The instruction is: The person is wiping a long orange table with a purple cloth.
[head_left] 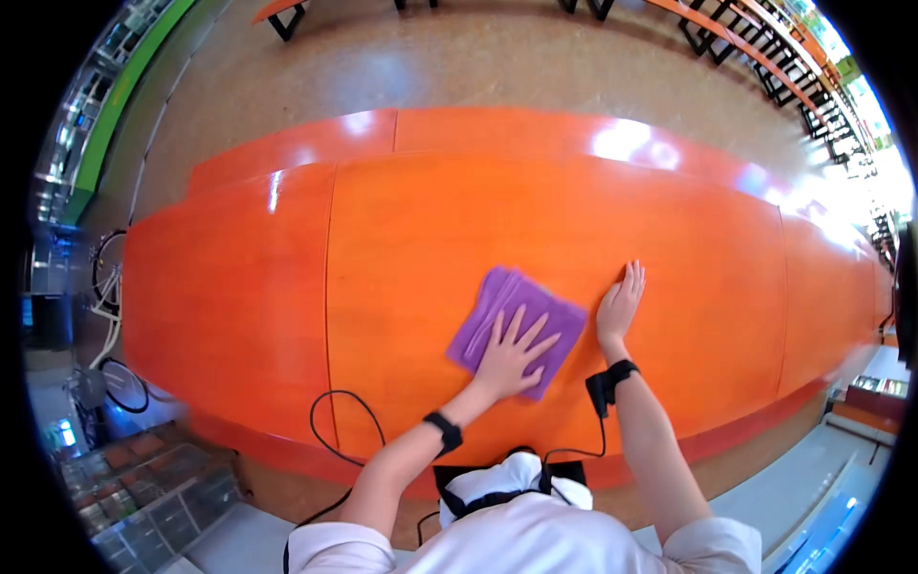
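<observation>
Room: brown speckled floor (459,67) beyond the hands, with dark-framed orange benches (727,29) along its far right side.
Table: long, glossy orange table (402,220) that runs left to right under both hands, with seams across its top.
Cloth: purple cloth (531,306), folded flat on the table, lies under the left hand and just left of the right hand. It is nearly square, so no clear long axis shows. It sits skewed to the table's near edge, with one corner pointing away and to the left, and folded layers show along that far-left edge.
Left hand: left hand (512,356) lies palm down on the near part of the cloth, fingers spread wide and gripping nothing.
Right hand: right hand (620,308) lies flat on the bare table just beside the cloth's right corner, fingers together and straight, pointing away, and holds nothing.
Wrist bands: a black wrist band (445,432) sits on the left wrist, and a second band (607,383) on the right wrist.
Cable: thin black cable (330,402) loops on the table near the left forearm.
</observation>
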